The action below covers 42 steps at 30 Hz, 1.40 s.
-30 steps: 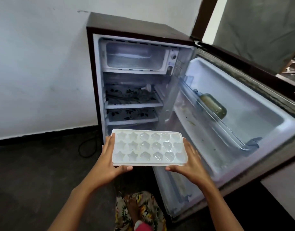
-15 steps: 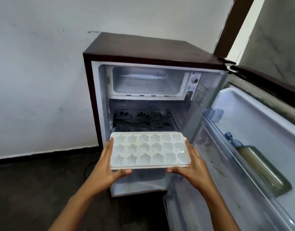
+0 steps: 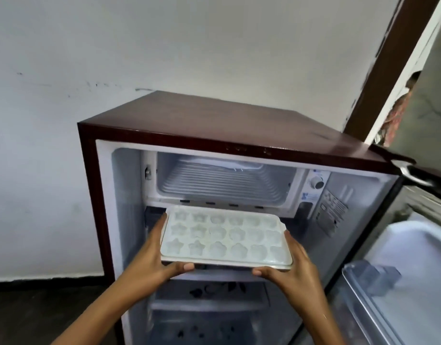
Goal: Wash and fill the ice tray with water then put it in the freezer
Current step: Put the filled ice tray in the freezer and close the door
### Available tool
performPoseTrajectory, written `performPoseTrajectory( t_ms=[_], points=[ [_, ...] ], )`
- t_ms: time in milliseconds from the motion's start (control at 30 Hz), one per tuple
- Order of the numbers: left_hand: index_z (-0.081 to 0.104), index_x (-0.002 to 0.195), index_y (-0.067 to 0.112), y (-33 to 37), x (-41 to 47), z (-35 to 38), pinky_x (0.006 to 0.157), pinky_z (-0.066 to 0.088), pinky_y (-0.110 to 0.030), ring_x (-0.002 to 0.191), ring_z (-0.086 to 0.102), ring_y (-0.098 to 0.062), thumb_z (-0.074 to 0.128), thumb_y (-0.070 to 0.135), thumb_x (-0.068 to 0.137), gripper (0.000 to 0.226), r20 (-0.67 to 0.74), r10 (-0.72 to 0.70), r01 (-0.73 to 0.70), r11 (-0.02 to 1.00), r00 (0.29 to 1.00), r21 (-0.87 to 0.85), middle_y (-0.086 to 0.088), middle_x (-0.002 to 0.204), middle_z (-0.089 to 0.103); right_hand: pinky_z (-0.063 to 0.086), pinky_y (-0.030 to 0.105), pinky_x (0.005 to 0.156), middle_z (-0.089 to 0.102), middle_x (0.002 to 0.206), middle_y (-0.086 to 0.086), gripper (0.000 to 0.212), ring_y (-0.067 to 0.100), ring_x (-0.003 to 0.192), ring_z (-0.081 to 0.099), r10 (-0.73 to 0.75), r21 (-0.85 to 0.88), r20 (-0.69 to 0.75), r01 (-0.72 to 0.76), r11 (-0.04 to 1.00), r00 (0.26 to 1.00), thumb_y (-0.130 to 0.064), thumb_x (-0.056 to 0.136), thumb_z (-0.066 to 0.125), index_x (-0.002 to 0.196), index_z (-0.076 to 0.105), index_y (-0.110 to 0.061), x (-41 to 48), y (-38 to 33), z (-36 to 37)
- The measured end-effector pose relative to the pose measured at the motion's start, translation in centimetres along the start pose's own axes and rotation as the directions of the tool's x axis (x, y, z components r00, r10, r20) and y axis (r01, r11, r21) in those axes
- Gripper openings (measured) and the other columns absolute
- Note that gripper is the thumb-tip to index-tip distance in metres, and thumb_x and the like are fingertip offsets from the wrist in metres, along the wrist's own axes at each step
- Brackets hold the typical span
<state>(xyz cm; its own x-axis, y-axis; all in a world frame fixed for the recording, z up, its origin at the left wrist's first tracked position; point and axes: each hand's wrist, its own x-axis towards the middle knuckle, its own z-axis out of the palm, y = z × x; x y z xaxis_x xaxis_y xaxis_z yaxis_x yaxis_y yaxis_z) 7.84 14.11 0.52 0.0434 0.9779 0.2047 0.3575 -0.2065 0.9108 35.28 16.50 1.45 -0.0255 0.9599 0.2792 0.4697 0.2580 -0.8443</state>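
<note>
At frame centre, the left hand (image 3: 149, 257) and right hand (image 3: 293, 266) each keep a grip on the white ice tray (image 3: 225, 236), level just below the open freezer compartment (image 3: 224, 181).

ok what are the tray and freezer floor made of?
The tray looks like white, slightly translucent moulded plastic, soft sheen on its star and flower cells. The freezer floor is white and ribbed, probably painted metal or plastic; unclear which.

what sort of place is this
Most likely a home, perhaps a kitchen corner: a small fridge stands open by a white wall on a dark floor; the left hand and right hand hold an ice tray.
</note>
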Motion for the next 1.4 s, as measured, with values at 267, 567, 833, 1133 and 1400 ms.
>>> performPoseTrajectory(
  t_ms=[267, 567, 833, 1133, 1400],
  points=[
    [0.023, 0.13, 0.047, 0.0, 6.3, -0.8, 0.085, 0.035, 0.003, 0.106, 0.043, 0.022, 0.07, 0.079, 0.041, 0.106, -0.077, 0.015, -0.014, 1.0, 0.997, 0.021, 0.029, 0.127, 0.037, 0.045, 0.028, 0.09, 0.051, 0.12, -0.007, 0.087, 0.015, 0.112, 0.051, -0.043, -0.013, 0.025, 0.043, 0.999, 0.999, -0.028, 0.058, 0.088, 0.134, 0.046, -0.02, 7.5, 0.7, 2.1],
    [0.02, 0.148, 0.018, -1.1, 13.2, -1.4, 0.102, 0.03, -0.021, 0.132, 0.036, -0.016, 0.074, 0.022, 0.078, 0.089, -0.153, -0.084, 0.103, 0.987, 0.985, 0.123, 0.003, 0.147, 0.032, 0.03, 0.038, 0.109, 0.041, 0.144, 0.005, 0.083, 0.028, 0.132, 0.036, -0.039, -0.166, 0.098, 0.055, 0.985, 0.994, -0.038, 0.072, 0.076, 0.141, 0.034, -0.021, 15.9, 1.6, 3.8],
    [0.033, 0.139, 0.01, -0.9, 17.1, -1.3, 0.078, 0.032, -0.006, 0.115, 0.041, -0.01, 0.069, 0.001, 0.08, 0.07, -0.135, -0.049, 0.062, 0.994, 0.99, 0.094, 0.007, 0.122, 0.039, 0.03, 0.031, 0.107, 0.04, 0.145, 0.005, 0.081, 0.026, 0.133, 0.037, 0.012, -0.188, 0.134, 0.013, 0.982, 0.991, -0.038, 0.076, 0.074, 0.143, 0.033, -0.018, 19.5, 2.7, 4.6],
    [0.033, 0.138, 0.009, -3.1, 19.5, -1.2, 0.098, 0.04, -0.029, 0.114, 0.045, -0.017, 0.071, -0.006, 0.075, 0.075, -0.14, -0.134, 0.139, 0.99, 0.981, 0.025, 0.0, 0.12, 0.046, 0.03, 0.041, 0.11, 0.047, 0.14, 0.005, 0.08, 0.026, 0.131, 0.041, 0.009, -0.219, 0.171, 0.029, 0.975, 0.985, -0.051, 0.069, 0.071, 0.138, 0.041, -0.022, 20.3, 3.7, 5.2],
    [0.032, 0.138, 0.002, -3.9, 20.4, -1.2, 0.095, 0.047, -0.037, 0.102, 0.051, -0.018, 0.05, -0.004, 0.09, 0.051, -0.081, -0.287, 0.259, 0.933, 0.955, -0.25, -0.001, 0.109, 0.052, 0.028, 0.045, 0.112, 0.038, 0.148, 0.007, 0.105, 0.029, 0.136, 0.033, 0.074, -0.266, 0.227, -0.011, 0.964, 0.971, -0.072, 0.06, 0.056, 0.146, 0.028, -0.02, 21.0, 4.5, 5.1]
  ],
)
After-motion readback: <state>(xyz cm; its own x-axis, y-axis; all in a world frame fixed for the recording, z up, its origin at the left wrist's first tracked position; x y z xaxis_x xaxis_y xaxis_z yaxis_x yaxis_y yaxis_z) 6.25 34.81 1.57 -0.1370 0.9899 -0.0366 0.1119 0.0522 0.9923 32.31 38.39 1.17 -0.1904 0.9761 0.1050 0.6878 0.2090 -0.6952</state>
